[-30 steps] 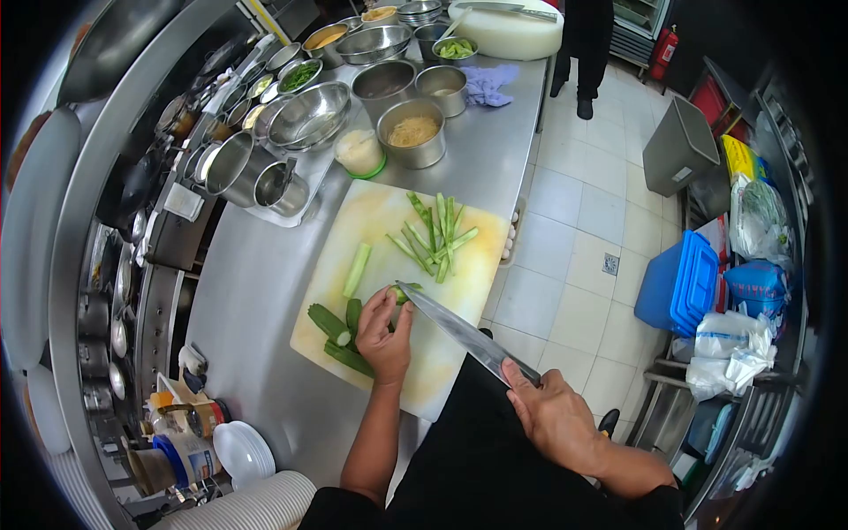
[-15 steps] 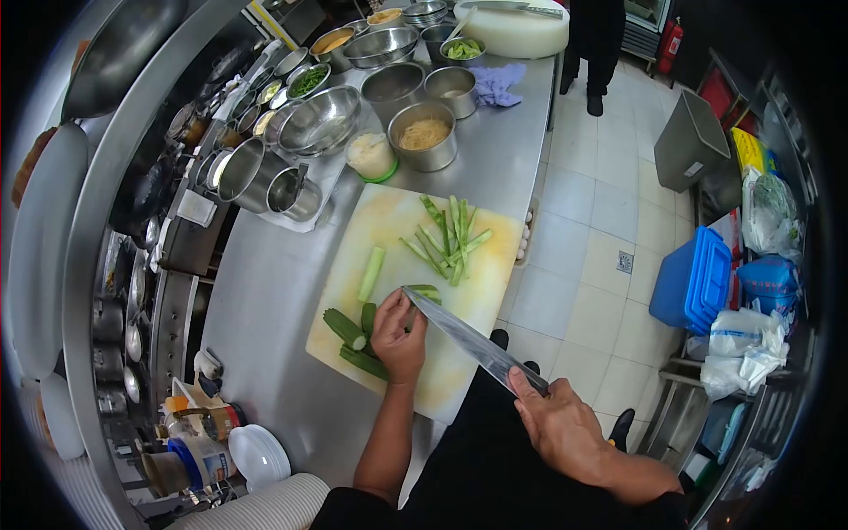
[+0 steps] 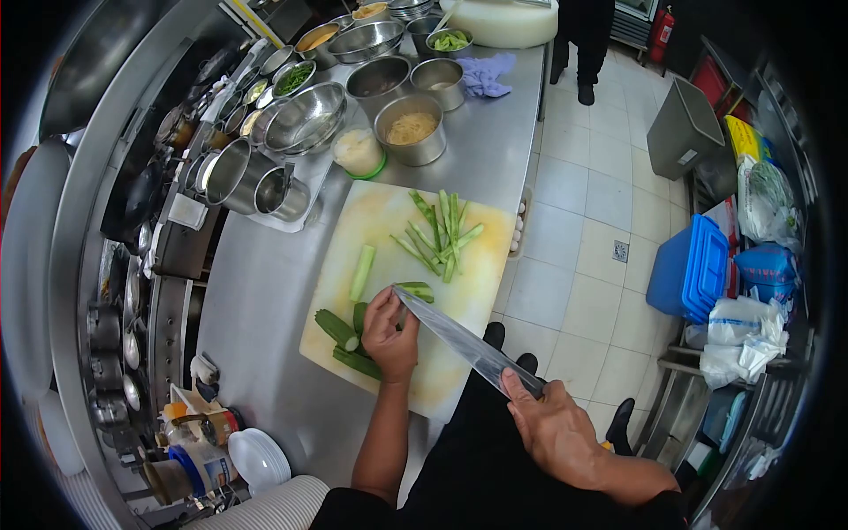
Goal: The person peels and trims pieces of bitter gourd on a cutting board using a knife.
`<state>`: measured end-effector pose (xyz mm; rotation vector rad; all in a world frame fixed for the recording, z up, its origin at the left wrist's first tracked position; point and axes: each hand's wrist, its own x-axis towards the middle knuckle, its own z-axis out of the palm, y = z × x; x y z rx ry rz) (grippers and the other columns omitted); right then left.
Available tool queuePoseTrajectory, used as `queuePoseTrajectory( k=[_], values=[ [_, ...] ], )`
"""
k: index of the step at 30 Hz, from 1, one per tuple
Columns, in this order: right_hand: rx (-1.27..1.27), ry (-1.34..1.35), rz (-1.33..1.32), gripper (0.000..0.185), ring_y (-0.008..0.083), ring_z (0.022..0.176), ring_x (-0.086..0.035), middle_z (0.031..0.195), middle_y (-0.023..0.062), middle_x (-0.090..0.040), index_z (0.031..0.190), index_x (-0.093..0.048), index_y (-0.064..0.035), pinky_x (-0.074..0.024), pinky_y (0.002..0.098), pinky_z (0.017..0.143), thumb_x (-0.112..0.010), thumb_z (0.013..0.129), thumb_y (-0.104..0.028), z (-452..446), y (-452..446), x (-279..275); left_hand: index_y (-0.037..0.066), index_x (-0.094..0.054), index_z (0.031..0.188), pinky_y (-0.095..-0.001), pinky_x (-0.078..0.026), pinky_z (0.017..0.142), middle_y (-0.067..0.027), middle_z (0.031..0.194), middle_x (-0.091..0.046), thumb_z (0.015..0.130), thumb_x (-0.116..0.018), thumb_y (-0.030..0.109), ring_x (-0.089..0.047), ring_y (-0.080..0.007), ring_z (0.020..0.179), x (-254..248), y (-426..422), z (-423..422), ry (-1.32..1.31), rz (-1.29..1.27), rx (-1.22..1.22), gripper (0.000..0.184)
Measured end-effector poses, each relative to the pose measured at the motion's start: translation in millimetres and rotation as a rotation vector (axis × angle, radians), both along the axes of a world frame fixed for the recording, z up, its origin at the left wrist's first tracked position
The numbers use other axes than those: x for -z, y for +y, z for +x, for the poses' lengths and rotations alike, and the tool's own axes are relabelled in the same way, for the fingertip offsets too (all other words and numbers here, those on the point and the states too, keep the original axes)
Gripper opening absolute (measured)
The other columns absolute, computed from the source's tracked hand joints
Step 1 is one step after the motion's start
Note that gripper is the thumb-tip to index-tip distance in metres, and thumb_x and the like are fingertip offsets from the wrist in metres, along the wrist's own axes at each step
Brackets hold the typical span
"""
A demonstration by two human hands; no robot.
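Note:
My right hand point(image 3: 565, 435) is closed around the handle of a large kitchen knife point(image 3: 464, 343), its blade slanting up and left over the white cutting board point(image 3: 433, 393). At the blade's tip my left hand point(image 3: 391, 336) has its fingers curled together; what they pinch, if anything, is hidden. Just beyond the tip lies a green cut piece point(image 3: 417, 291). Dark green zucchini-like pieces point(image 3: 336, 329) rest left of my left hand, partly covered by it. Above them is a pale green peeled length point(image 3: 361, 272). Several thin green strips point(image 3: 448, 231) lie in a loose pile farther up the board.
Beyond the board stand a pot of noodle-like strands point(image 3: 411, 131), a green-based tub point(image 3: 359, 155), a steel bowl point(image 3: 305, 119) and a purple cloth point(image 3: 486, 75). White plates point(image 3: 259, 459) are stacked at lower left. Eggs point(image 3: 518, 225) sit beside the counter. A person's legs point(image 3: 583, 53) show at the back.
The whole view has shifted slightly, so the board and pots sit a little farther left and higher. Both hands and the knife keep nearly the same pose.

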<state>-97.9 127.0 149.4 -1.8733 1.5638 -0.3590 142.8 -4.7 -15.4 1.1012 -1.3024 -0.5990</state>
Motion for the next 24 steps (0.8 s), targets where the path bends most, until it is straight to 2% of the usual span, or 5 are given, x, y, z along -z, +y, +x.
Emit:
queuePoseTrajectory(
  k=[9, 15, 17, 24],
  values=[
    [-0.018, 0.032, -0.011, 0.053, 0.0332, 0.058, -0.056, 0.074, 0.0207, -0.048, 0.145, -0.051, -0.0032, -0.0493, 0.0415, 0.047, -0.064, 0.096, -0.019, 3.2, 0.6, 1.2, -0.01, -0.064, 0.119, -0.0359, -0.059, 0.096, -0.0185, 0.133, -0.055, 0.085, -0.066, -0.02, -0.064, -0.0267, 0.116, -3.1, -1.5, 0.5, -0.021, 0.003, -0.001, 0.036],
    [-0.016, 0.051, -0.056, 0.056, 0.0303, 0.057, -0.055, 0.074, 0.0195, -0.048, 0.147, -0.05, -0.0028, -0.0491, 0.0394, 0.044, -0.064, 0.096, -0.02, 11.0, 7.2, 12.7, -0.009, -0.065, 0.118, -0.0369, -0.059, 0.098, -0.0177, 0.133, -0.055, 0.084, -0.067, -0.019, -0.064, -0.0266, 0.116, -3.6, -0.8, -1.9, -0.014, 0.013, -0.02, 0.035],
    [-0.025, 0.064, -0.074, 0.056, 0.0295, 0.056, -0.055, 0.074, 0.019, -0.048, 0.147, -0.049, -0.0024, -0.0489, 0.0387, 0.043, -0.065, 0.096, -0.021, 12.9, 7.7, 14.4, -0.008, -0.067, 0.117, -0.0361, -0.058, 0.097, -0.0168, 0.13, -0.056, 0.081, -0.072, -0.017, -0.063, -0.0254, 0.116, -3.4, -0.7, -1.7, 0.052, 0.039, -0.029, 0.037],
    [-0.03, 0.088, -0.117, 0.055, 0.026, 0.053, -0.055, 0.07, 0.0163, -0.047, 0.145, -0.051, -0.0013, -0.0469, 0.0361, 0.04, -0.065, 0.095, -0.019, 16.8, 7.8, 16.4, -0.007, -0.067, 0.117, -0.0359, -0.059, 0.097, -0.0163, 0.13, -0.056, 0.081, -0.072, -0.017, -0.063, -0.025, 0.116, -3.2, 0.3, -0.5, 0.035, 0.043, -0.034, 0.038]
  ],
)
